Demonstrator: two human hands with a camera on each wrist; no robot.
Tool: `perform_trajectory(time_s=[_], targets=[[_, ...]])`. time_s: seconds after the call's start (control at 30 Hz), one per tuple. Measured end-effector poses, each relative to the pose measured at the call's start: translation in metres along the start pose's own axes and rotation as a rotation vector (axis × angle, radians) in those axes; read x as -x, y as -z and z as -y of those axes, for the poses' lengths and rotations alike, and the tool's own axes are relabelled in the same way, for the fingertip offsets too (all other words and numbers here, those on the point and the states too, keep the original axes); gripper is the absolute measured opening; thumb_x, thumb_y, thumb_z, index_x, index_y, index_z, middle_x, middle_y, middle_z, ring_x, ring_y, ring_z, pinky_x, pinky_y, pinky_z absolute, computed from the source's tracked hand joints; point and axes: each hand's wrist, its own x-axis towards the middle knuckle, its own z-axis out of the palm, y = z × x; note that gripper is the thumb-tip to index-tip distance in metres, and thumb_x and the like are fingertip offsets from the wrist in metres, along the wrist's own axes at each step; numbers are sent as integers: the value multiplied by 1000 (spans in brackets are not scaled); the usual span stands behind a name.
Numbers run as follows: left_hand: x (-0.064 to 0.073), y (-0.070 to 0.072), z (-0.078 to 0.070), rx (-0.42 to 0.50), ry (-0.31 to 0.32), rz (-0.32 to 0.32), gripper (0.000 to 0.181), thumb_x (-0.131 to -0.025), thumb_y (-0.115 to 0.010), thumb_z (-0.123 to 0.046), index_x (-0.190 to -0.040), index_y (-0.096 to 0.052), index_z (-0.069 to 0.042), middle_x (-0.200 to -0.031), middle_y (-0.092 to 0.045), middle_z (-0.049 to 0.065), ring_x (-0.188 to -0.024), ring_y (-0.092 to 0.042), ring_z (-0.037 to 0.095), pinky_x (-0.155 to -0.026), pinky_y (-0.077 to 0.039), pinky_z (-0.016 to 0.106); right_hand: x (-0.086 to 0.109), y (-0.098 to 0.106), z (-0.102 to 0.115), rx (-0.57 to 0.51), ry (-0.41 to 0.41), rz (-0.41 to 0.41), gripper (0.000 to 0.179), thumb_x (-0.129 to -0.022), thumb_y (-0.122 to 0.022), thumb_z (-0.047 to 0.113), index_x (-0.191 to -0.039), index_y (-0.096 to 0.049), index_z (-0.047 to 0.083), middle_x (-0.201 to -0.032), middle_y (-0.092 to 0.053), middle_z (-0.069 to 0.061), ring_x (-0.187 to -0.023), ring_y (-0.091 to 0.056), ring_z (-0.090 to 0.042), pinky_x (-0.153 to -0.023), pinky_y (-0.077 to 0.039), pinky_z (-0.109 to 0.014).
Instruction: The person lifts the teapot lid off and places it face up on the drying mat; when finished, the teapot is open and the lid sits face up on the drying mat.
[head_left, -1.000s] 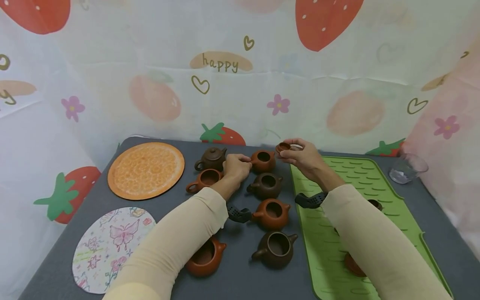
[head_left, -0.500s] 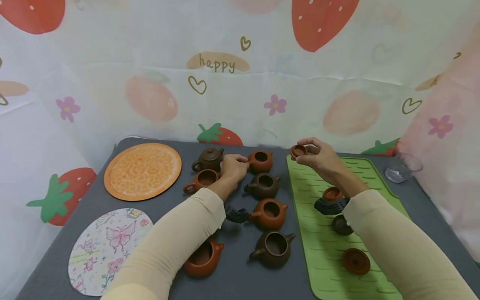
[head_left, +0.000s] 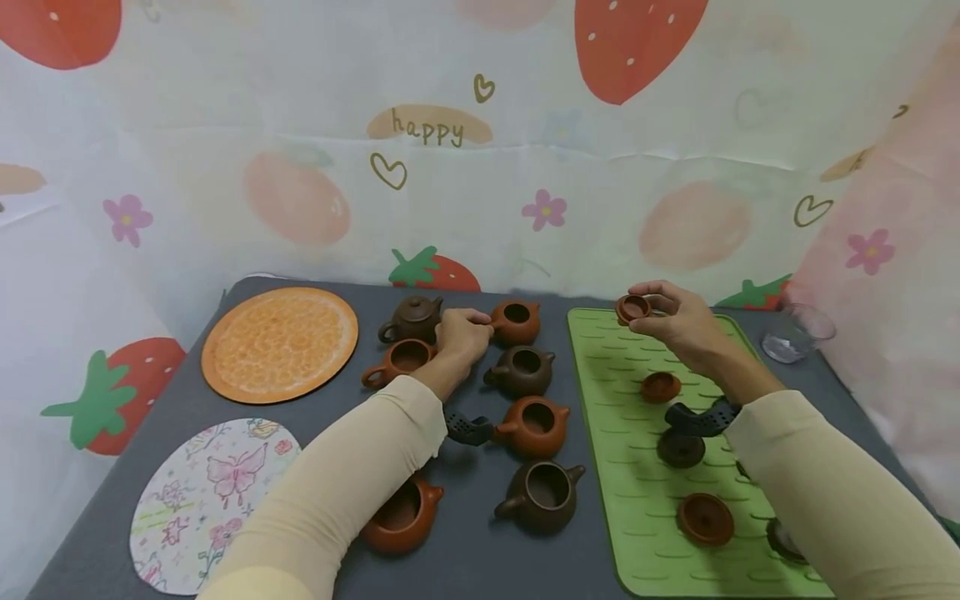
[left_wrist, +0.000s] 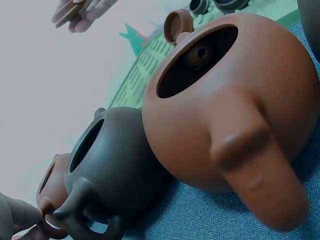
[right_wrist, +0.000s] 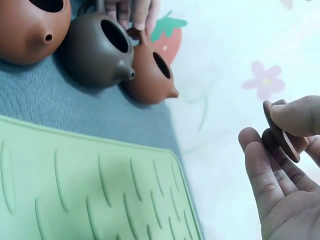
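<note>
My right hand [head_left: 686,329] pinches a reddish-brown teapot lid [head_left: 633,309] up over the far end of the green mat [head_left: 600,492]. The right wrist view has that lid [right_wrist: 284,134] turned on edge between thumb and fingers. With the left hand [head_left: 461,337] I pinch the handle of a reddish-brown lidless teapot [head_left: 519,335] at the back of the table. In front of it stand a dark brown teapot [head_left: 521,385], another reddish one [head_left: 536,442] and a dark one [head_left: 542,512], all without lids. Several lids, among them a reddish lid [head_left: 662,387] and a dark lid [head_left: 681,450], lie on the mat.
Left of my hand are a dark lidded teapot [head_left: 415,317] and a reddish open pot [head_left: 408,358]. A further reddish pot [head_left: 401,525] is partly behind my left forearm. An orange round mat [head_left: 279,343], a butterfly-patterned mat [head_left: 213,500] and a clear glass [head_left: 797,335] flank them.
My right hand has carried the lid rightward, from beside the back teapot to above the green mat. The left hand keeps its hold on the teapot handle. The head view has shifted slightly.
</note>
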Motion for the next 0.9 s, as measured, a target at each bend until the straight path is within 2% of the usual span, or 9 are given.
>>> perform_trajectory(time_s=[0.23, 0.4, 0.53, 0.67, 0.9], targets=[[0, 4, 2, 3, 9, 5, 10, -91, -68, -11, -98, -75, -11, -99, -62, 6, -98, -52, 27, -75, -48, 39, 5, 11, -4, -5, -35, 4, 45, -95, -59, 2, -136, -41, -2, -135, -41, -19, -112, -53, -19, -86, -48, -27], [-1, 4, 3, -1, 4, 9, 10, -91, -68, -11, -98, -75, -11, -98, -62, 5, -96, -53, 27, -73, -48, 38, 10, 21, -7, -23, -74, 19, 40, -96, -57, 2, -134, -42, 1, -137, -38, -18, -114, -50, -21, -87, -47, -27], [-2, 3, 3, -3, 0, 1, 10, -90, -68, -11, -97, -76, -11, -97, -62, 5, -95, -52, 27, -71, -48, 37, 13, 30, -12, 27, -114, 1, 41, -97, -58, 5, -135, -43, 4, -138, -38, -18, -115, -49, -20, -87, -46, -28], [-2, 2, 2, -1, 1, -3, 10, -91, -68, -11, -97, -76, -11, -97, -62, 5, -97, -51, 27, -71, -48, 38, 17, 38, -19, 69, -149, -28, 46, -98, -57, 8, -139, -38, 1, -140, -37, -18, -114, -50, -17, -88, -46, -29], [-1, 0, 1, -6, -4, 1, 10, -91, -68, -11, -97, -75, -11, -98, -62, 4, -96, -52, 26, -72, -49, 37, 24, 53, -34, 118, -183, -62, 47, -98, -59, 11, -139, -39, 4, -142, -34, -21, -113, -50, -17, -87, -47, -27]])
